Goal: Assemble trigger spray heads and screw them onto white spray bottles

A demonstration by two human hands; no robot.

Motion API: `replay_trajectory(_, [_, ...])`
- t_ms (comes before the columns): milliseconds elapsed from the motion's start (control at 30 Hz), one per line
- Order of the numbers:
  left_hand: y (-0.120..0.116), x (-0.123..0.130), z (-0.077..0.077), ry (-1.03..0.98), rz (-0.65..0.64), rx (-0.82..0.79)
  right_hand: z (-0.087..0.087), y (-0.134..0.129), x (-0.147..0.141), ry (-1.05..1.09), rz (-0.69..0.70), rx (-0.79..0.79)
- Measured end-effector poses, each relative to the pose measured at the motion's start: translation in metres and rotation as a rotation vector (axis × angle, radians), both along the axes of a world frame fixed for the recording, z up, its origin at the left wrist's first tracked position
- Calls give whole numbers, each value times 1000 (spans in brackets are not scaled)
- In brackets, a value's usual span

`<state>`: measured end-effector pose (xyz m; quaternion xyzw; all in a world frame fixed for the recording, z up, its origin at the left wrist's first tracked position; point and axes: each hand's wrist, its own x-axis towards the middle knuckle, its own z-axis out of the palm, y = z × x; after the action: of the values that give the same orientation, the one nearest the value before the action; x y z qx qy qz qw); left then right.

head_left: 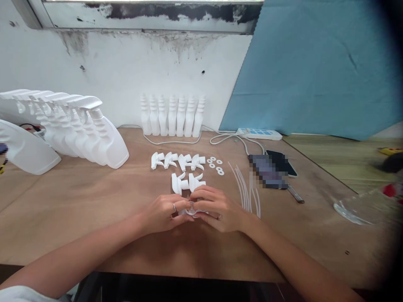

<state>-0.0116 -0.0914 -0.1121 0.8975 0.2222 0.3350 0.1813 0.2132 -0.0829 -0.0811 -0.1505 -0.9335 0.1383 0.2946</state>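
Close together near the table's front middle, my left hand (168,212) and my right hand (217,209) both grip a small white and clear plastic part (190,211). The fingers cover most of it. A ring is on a left finger. Just beyond the hands lie two white spray heads (179,183), one partly behind my right fingers. A row of several more spray heads (171,159) lies behind them. White washers (219,170) are to their right, and several thin white tubes (244,188) lie right of my right hand.
White bottles (172,116) stand along the wall. Bigger bottles with spray heads (110,147) stand at the left. At the right are a power strip (261,134), cables, a phone-like device (267,172), a cutter knife (296,194) and a clear plastic object (355,209).
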Motion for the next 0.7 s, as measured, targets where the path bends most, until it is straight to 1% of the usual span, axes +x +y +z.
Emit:
replay_trajectory(133, [4,-3,4,-37,-59,96,-2,-1,-1,26,20,-43])
replay_trajectory(267, [5,-3,4,-17,-49,179,-7,-1,-1,57,30,-100])
replay_trajectory(400, [5,-1,4,9,-43,237,-15,-2,-2,142,44,-177])
replay_trajectory(500, [4,-1,2,-2,-33,204,-16,-1,-3,200,37,-318])
replay_trajectory(600, [2,-1,1,-15,-30,144,-5,8,5,156,62,-523])
replay_trajectory(633, [1,-1,1,-22,-29,133,1,13,11,126,30,-573])
replay_trajectory(667, [1,-1,0,-34,-28,129,7,18,20,108,-58,-601])
replay_trajectory(700, [0,-1,0,-46,-27,126,14,25,31,99,-207,-587])
